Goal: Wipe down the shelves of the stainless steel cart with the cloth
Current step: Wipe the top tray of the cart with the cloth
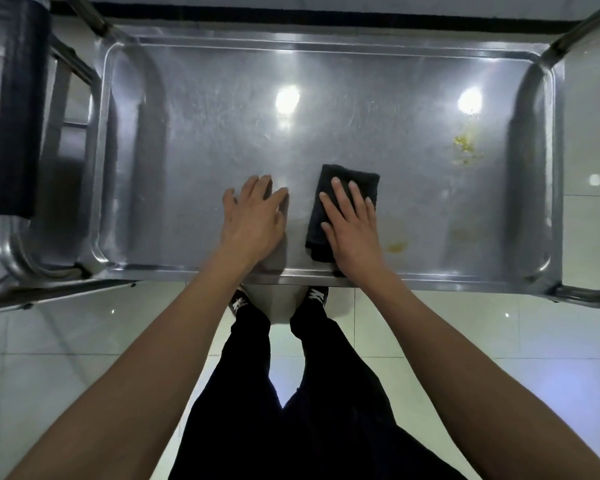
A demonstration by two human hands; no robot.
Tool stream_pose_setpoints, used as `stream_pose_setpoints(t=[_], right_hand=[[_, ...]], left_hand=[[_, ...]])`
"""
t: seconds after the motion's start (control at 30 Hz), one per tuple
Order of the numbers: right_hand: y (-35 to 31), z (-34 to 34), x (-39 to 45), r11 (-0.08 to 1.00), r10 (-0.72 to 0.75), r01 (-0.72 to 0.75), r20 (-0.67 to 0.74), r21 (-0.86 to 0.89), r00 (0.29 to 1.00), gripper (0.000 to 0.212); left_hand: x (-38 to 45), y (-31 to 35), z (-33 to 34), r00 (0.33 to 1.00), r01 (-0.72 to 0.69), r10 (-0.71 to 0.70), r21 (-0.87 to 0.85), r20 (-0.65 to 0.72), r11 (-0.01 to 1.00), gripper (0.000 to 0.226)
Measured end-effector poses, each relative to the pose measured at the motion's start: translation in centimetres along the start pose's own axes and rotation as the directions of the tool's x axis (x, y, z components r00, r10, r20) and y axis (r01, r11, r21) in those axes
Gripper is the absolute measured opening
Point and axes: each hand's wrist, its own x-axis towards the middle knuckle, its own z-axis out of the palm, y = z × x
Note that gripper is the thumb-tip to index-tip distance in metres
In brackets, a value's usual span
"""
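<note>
The top shelf of the stainless steel cart (205,109) fills the upper half of the head view, seen from above. A folded black cloth (329,199) lies flat on it near the front edge. My right hand (352,223) presses flat on the cloth with its fingers spread. My left hand (253,220) rests palm down on the bare steel just left of the cloth, holding nothing. Yellow stains (465,148) sit on the right part of the shelf, and a fainter yellow smear (397,247) lies close to my right hand.
The cart's handle with a black grip (18,109) runs along the left end. A tubular rail (589,36) frames the right end. A raised rim surrounds the shelf. Glossy white floor tiles (84,341) lie below, with my legs and shoes under the front edge.
</note>
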Motion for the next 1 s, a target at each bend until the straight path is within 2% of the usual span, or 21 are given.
stream_pose_setpoints(t=[0.43, 0.57, 0.67, 0.77, 0.87, 1.0], right_hand=[[-12.3, 2.9, 4.7, 0.989, -0.147, 0.147, 0.023, -0.008, 0.989, 0.057], [-16.4, 3.8, 6.2, 0.980, -0.197, 0.197, 0.026, -0.009, 0.980, 0.057], [-19.2, 4.5, 7.2, 0.974, -0.225, 0.226, 0.037, -0.008, 0.974, 0.056], [-21.8, 5.2, 8.2, 0.966, -0.259, 0.259, 0.027, -0.003, 0.966, 0.055], [-24.5, 5.9, 9.4, 0.956, -0.294, 0.293, 0.034, 0.007, 0.955, 0.055], [-27.6, 6.4, 10.6, 0.944, -0.329, 0.327, 0.040, 0.044, 0.943, 0.057]], left_hand=[[-5.2, -11.9, 0.4, 0.983, 0.165, -0.172, -0.099, -0.066, 0.981, 0.036], [-7.3, -15.8, -0.1, 0.940, 0.311, -0.324, -0.122, -0.109, 0.943, 0.036], [-8.5, -18.1, 0.2, 0.883, 0.447, -0.460, -0.134, -0.097, 0.885, 0.046], [-9.1, -20.0, 0.6, 0.853, 0.487, -0.514, -0.220, -0.087, 0.845, 0.051], [-9.5, -21.4, 0.8, 0.845, 0.437, -0.513, -0.358, -0.153, 0.825, 0.049], [-9.5, -22.1, 1.0, 0.795, 0.401, -0.585, -0.588, -0.157, 0.703, 0.049]])
